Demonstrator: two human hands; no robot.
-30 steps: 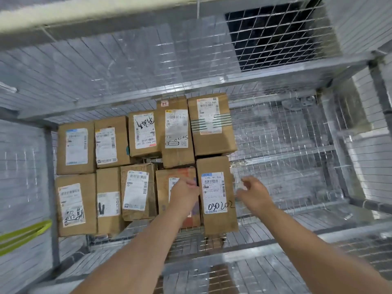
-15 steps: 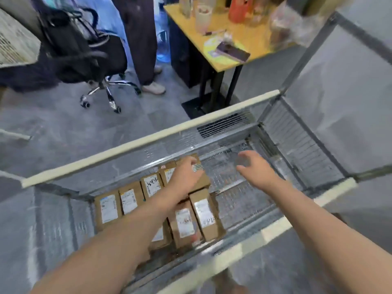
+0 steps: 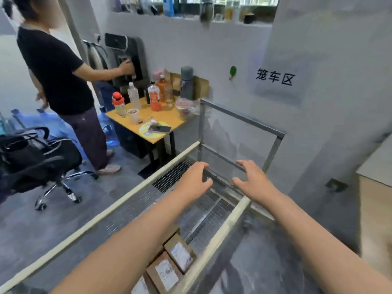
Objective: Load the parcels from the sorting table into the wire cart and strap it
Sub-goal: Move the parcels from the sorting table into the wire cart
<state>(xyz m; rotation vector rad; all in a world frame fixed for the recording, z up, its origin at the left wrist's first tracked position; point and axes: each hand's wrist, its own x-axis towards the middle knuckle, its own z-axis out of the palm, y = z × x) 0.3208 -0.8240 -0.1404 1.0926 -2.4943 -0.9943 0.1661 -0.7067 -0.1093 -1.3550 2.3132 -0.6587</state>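
Note:
The wire cart runs diagonally below me, with pale padded top rails and mesh walls. Several brown cardboard parcels with white labels lie on its floor near the bottom of the view, partly hidden by my left forearm. My left hand and my right hand hover side by side above the cart's empty far end. Both have loosely curved, spread fingers and hold nothing. A tall metal end frame of the cart rises just beyond them.
A person in a black shirt stands at a water dispenser on the left. A small yellow table carries bottles and cups. A black office chair stands at the left, and a white wall with a sign at the right.
My view has swung up from the cart's inside to the room. Both hands have lifted off the parcels and now hang empty over the far end of the cart.

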